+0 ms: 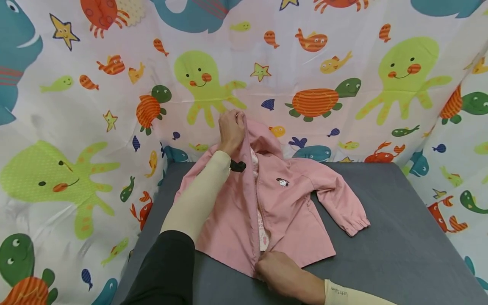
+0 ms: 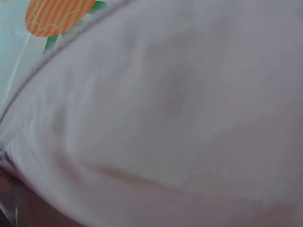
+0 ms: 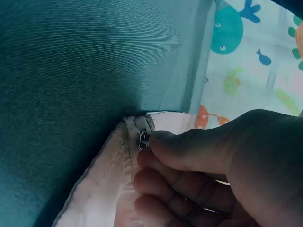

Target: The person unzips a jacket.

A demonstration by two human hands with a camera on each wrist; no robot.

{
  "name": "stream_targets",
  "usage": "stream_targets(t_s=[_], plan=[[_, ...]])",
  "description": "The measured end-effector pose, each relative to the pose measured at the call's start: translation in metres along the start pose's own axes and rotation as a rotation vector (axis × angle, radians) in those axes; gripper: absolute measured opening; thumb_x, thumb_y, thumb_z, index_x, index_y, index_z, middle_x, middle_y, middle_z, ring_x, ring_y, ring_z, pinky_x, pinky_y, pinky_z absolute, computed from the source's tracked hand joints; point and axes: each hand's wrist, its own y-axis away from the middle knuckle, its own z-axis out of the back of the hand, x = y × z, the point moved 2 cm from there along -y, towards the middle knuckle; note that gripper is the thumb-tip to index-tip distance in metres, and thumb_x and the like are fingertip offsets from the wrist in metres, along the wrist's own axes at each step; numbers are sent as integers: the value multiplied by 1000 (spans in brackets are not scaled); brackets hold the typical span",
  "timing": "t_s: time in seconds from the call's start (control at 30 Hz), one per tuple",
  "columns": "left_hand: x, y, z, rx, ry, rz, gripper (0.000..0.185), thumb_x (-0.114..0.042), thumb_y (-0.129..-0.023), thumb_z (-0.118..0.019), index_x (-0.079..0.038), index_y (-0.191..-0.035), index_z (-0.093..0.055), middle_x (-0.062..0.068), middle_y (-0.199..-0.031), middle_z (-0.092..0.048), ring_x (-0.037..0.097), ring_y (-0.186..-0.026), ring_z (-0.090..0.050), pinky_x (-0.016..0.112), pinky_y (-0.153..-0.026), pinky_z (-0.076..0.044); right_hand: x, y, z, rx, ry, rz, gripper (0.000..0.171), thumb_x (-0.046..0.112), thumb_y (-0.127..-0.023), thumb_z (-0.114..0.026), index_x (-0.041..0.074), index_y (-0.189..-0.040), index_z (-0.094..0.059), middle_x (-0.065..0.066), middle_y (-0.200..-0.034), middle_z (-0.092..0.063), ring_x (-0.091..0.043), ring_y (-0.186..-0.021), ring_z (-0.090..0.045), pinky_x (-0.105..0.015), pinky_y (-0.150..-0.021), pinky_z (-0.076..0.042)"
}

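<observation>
Evidently the pink jacket (image 1: 267, 212) lay front-up in the middle of the head frame on the grey table (image 1: 400, 254), its long axis running from the hem at the bottom centre up to the hood against the sea-creature curtain (image 1: 76, 127) at the top. My left hand (image 1: 230, 131) sat at the far end of that axis, fingers curled round the upper edge of the left front panel beside the hood, lifting it. My right hand (image 1: 276, 271) was at the near end, at the hem, and was the closer of the two to the zipper's foot.

In the right wrist view the thumb and fingers (image 3: 189, 151) pinched the small metal zipper slider (image 3: 143, 132) at the bottom corner of the pink fabric (the grey surface filled the upper left of that frame). So both hands were closed on the garment, one at each end of the zipper line (image 1: 254, 203).

The left wrist view showed only blurred pale fabric. As for writing, a small dog patch (image 1: 282, 182) sat on the chest; faint lettering on my right sleeve (image 1: 343, 294) was too small to read.
</observation>
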Motion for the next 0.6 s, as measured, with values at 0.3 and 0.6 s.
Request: stream_targets(t_s=[0.3, 0.6], plan=[[4, 1, 5, 21, 9, 46, 28, -17, -108, -61, 3, -109, -80, 23, -107, -76, 44, -105, -66, 51, -102, -48, 4, 3, -3, -5, 25, 9, 33, 6, -81, -89, 26, -67, -67, 15, -64, -57, 3, -57, -45, -23, -51, -42], [10, 11, 5, 78, 80, 85, 25, -22, -111, -63, -2, -112, -79, 20, -109, -67, 39, -108, -58, 50, -99, -45, 2, 4, -1, 66, -50, -3, 27, 16, -82, -91, 26, -67, -72, 16, -63, -58, 5, -59, -44, -19, -53, -39]])
